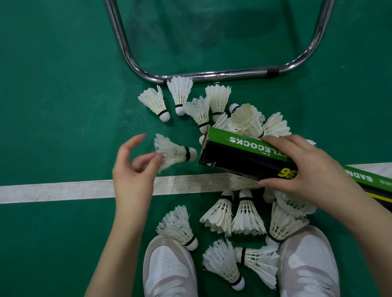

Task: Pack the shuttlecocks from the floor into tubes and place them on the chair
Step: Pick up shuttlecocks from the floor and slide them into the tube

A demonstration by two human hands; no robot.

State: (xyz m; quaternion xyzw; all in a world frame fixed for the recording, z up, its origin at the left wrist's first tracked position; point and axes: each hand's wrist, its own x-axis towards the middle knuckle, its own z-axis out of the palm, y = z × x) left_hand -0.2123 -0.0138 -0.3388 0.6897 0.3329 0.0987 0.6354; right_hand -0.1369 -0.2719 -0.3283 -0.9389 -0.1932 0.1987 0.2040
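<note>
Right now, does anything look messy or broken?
Yes. Shuttlecocks lie scattered all over the floor, pointing every way, some piled up. The one by the left shoe has ragged, frayed feathers. The right hand holds a tube; the left hand reaches for another shuttlecock.

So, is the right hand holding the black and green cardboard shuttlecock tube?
Yes, the right hand grips the black and green cardboard tube around its middle, above the floor.

Polished, mirror-bright metal tubing forms the chair frame (pixel 219 74), the floor (pixel 41 91) is matt green with a fine grain, the shuttlecocks (pixel 246 213) are white feather, and the tube (pixel 246 158) looks like glossy printed card.
</note>
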